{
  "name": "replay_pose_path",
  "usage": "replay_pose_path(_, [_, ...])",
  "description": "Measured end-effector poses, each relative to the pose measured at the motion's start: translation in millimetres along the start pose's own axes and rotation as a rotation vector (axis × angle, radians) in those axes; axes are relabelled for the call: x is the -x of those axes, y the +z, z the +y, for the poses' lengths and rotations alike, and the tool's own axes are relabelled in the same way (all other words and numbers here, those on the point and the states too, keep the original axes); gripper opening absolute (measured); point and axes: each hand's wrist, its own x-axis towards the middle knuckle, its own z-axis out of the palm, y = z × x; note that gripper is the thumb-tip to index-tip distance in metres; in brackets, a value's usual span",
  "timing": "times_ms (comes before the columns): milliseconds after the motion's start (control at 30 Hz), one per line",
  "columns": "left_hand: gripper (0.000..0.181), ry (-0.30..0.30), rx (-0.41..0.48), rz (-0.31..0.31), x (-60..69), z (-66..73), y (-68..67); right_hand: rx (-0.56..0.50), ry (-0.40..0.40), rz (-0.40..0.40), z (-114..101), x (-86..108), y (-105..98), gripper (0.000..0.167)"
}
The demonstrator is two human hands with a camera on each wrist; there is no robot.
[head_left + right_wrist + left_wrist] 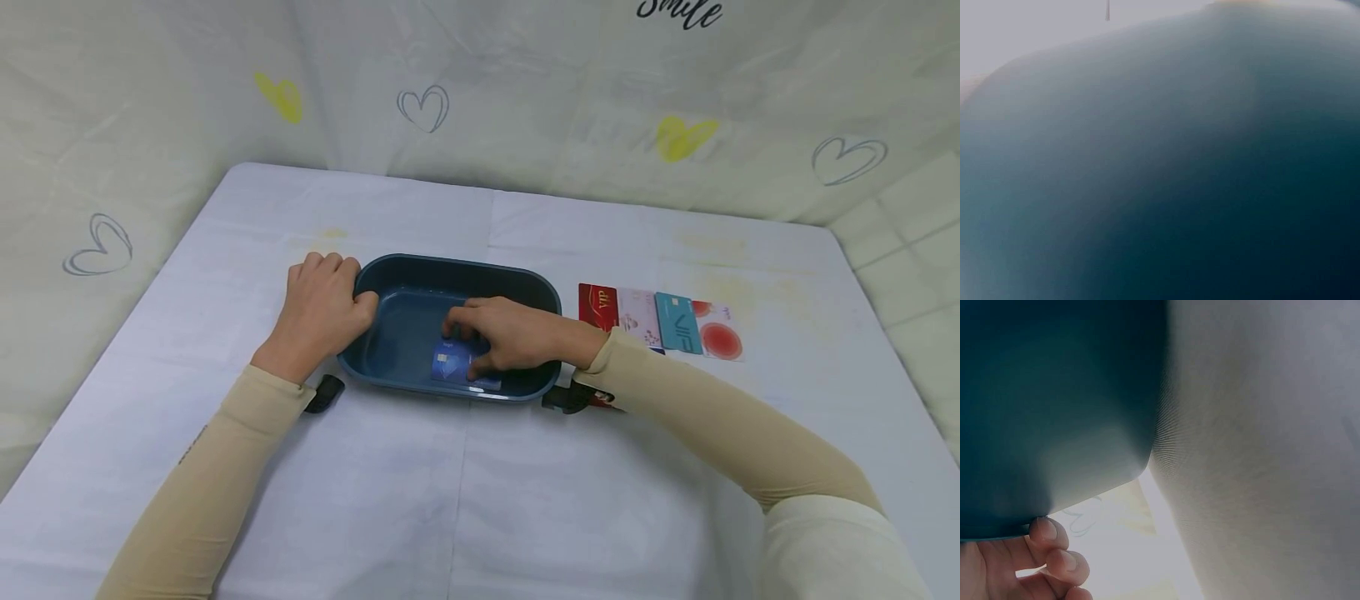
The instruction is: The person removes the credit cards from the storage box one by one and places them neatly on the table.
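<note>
A dark blue oblong tray (405,333) lies on the table, tilt hard to judge. My left hand (322,304) grips its left end, fingers curled over the rim. In the left wrist view, the fingertips of that hand (1054,550) press against the outside of the tray (1060,412). Inside the tray, my right hand (510,332) reaches in from the right and pinches a blue card (452,364) between thumb and curled fingers. The card is partly covered by the hand. Only a blurred close-up of the tray wall (1179,144) fills the right wrist view.
Right of the tray lies a row of cards: a red one (597,305), a pale pink one (637,312), a teal VIP card (678,322) and a white one with red circles (722,340). More cards lie partly hidden under the right forearm. A patterned curtain hangs behind the table.
</note>
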Motion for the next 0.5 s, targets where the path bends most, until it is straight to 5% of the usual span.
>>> replay_pose_path(500, [0.022,0.004,-0.005,0.001,-0.5,-1.6,1.8,-0.042,-0.023,0.009,3.0,-1.1,-0.6,0.039])
